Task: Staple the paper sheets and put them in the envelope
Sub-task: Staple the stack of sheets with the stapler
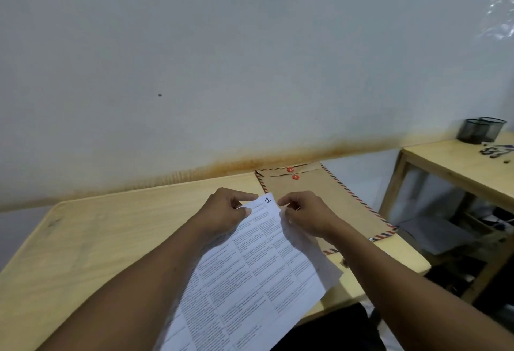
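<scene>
Paper sheets [250, 275] lie lengthwise on the wooden table [91, 239], printed side up, near end hanging off the table edge toward the person, far end carrying a handwritten "1" at the corner. A second sheet shows fanned out from under the top one along the right edge, so the stack isn't squared. Left hand [225, 211] is closed in a pinch on the far top edge, thumb over and fingers curled. Right hand [303, 216] sits at the far right corner, fingers curled and nearly closed; looks like it's pinching the corner or the sheet under it, but contact is hidden, can't tell for sure. Envelope [325, 200], brown with striped border and two red string buttons, lies flat just beyond and right of the hands, partly under the right wrist, flap end toward the wall [194, 72]. Flap looks down; whether the string is wound I can't make out. No stapler visible anywhere in frame. Side table [459, 167] at right holds mesh cups [481, 129] and small dark clutter, too blurry to identify. My read: step in hand is aligning the top corner ahead of stapling; no staple visible there. Next move needs edges squared, the corner held firm with one hand, and a stapler located. Envelope comes after.
</scene>
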Tool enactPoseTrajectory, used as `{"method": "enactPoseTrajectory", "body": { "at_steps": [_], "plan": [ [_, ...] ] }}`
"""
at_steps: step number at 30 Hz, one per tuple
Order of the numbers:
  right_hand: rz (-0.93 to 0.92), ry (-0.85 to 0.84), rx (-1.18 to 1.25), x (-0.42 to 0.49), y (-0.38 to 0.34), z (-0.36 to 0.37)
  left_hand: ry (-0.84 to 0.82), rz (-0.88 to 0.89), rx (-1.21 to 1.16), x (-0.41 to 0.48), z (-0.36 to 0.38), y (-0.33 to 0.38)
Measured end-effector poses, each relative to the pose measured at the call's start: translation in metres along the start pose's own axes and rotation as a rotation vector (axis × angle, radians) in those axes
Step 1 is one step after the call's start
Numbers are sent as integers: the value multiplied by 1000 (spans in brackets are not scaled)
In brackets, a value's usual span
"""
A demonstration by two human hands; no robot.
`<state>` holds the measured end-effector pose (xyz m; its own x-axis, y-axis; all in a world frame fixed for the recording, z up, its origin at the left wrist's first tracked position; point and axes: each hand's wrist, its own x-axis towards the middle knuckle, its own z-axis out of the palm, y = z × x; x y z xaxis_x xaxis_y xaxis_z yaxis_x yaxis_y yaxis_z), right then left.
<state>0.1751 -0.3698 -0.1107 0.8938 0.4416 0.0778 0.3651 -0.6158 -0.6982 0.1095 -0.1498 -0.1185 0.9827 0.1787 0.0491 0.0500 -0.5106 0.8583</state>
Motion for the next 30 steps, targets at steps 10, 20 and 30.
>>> {"method": "enactPoseTrajectory", "body": {
  "at_steps": [10, 20, 30],
  "plan": [
    [286, -499, -571, -59, 38, -91, -193, 61, 11, 16, 60, 38],
    [273, -290, -636, -52, 54, -89, -162, 79, 21, 8, 41, 52],
    [506, -20, 829, -12, -12, -74, -55, 98, -47, -7, 5, 64]
  ]
}}
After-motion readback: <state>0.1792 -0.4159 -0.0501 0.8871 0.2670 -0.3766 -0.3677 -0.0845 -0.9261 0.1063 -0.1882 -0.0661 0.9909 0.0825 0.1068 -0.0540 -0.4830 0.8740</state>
